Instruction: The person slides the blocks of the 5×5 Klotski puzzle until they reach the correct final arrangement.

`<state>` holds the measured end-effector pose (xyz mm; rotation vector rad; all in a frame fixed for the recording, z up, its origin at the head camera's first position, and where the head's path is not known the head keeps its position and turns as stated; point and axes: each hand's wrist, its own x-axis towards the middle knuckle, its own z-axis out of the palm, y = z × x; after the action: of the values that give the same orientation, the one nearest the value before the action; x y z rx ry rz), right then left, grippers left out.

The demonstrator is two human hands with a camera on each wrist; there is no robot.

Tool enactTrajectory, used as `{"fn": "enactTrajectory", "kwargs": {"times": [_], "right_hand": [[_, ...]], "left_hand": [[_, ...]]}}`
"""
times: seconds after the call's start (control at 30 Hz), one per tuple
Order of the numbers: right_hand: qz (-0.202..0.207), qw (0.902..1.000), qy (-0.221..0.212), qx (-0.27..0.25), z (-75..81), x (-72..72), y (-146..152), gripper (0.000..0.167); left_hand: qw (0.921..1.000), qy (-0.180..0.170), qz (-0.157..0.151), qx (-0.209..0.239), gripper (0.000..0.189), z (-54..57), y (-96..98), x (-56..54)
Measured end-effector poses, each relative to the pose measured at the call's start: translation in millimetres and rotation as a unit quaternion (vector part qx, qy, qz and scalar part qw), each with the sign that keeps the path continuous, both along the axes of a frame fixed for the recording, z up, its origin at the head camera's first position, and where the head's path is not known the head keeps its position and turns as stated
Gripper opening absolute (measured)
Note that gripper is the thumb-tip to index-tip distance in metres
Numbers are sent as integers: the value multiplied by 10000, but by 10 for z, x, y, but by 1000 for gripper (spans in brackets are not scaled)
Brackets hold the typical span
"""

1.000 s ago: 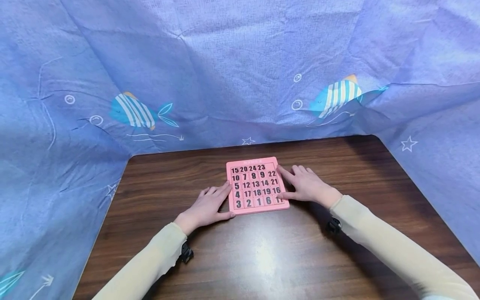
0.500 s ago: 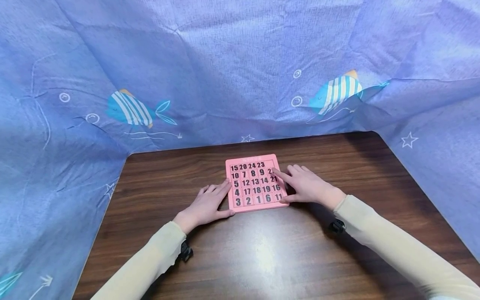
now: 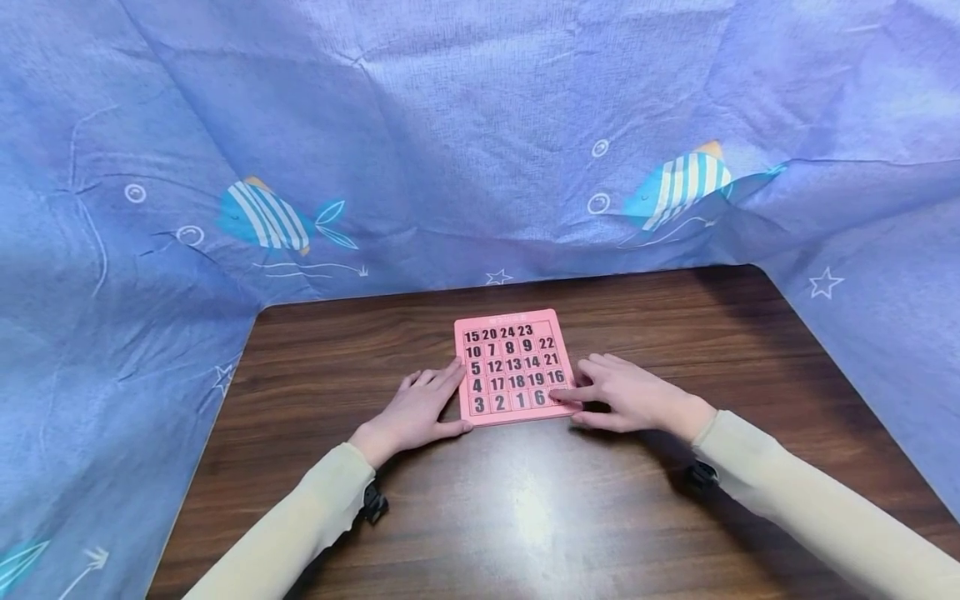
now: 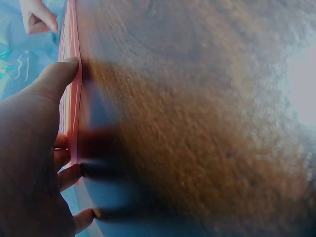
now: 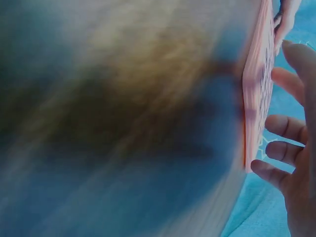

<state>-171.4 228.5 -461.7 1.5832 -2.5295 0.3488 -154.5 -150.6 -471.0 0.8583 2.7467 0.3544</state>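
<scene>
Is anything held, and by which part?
Nothing held: the left grip touches the pink board at its left edge; the right grip reaches over its near right corner.

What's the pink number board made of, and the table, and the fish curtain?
Number board: probably plastic, smooth, because it's evenly pink with rounded corners. Table: wood or a wood-look sheet, shiny, with grain and a bright reflection. Curtain: seems thin cloth, dull, with creases.

A screened-off spot, room type unclear: wood-grain tabletop [image 3: 360, 337], blue fish-print cloth [image 3: 480, 125] behind and at both sides.
</scene>
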Motion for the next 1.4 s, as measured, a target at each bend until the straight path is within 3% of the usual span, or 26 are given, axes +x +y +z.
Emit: {"fn": "enactTrajectory", "kwargs": {"times": [0.23,0.47,0.67,0.93,1.2,1.4], "right_hand": [[26,9999,127,103,-83,32,115,44],[-373,9984,93,411,-126,-75,122,50],[-423,9984,154,335,-135,-118,63,47],[13,9991,373,181,-66,57,-488,46],[-261,9967,543,553,-81,125,-1018,53],[-235,9967,430,650,-72,162,-1150,51]], "left_hand": [[10000,3,39,-5,92,8,2,1],[10000,-3,27,-18,92,13,7,4],[10000,3,36,6,93,4,-2,6],[9999,-62,95,-23,92,33,-1,-1],[10000,-38,78,-43,92,30,12,-2],[9999,-5,111,7,92,21,10,13]]}}
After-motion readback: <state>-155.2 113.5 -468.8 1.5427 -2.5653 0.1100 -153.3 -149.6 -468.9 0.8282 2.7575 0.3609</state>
